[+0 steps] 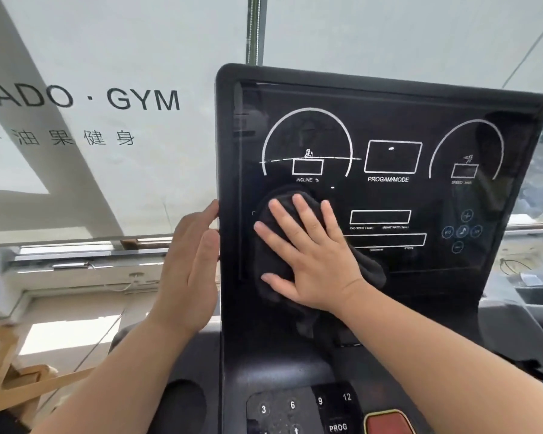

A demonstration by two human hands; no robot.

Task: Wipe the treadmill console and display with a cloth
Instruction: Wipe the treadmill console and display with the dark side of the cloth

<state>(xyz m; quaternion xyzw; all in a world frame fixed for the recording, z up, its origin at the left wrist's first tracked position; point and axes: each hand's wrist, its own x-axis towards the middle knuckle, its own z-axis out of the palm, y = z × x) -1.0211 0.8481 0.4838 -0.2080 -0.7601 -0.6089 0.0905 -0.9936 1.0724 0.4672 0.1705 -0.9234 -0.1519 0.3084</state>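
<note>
The right hand (308,261), fingers spread flat, presses a black cloth (273,255) against the lower left of the treadmill display (389,189). The left hand (192,264), fingers straight, rests on the display's left edge.

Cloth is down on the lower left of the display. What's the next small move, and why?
Probably slide the right hand and the black cloth under its flat palm rightward, across the calories box toward the round buttons. The cloth covers only the lower left of the display, and the left hand rests against its left edge.
</note>
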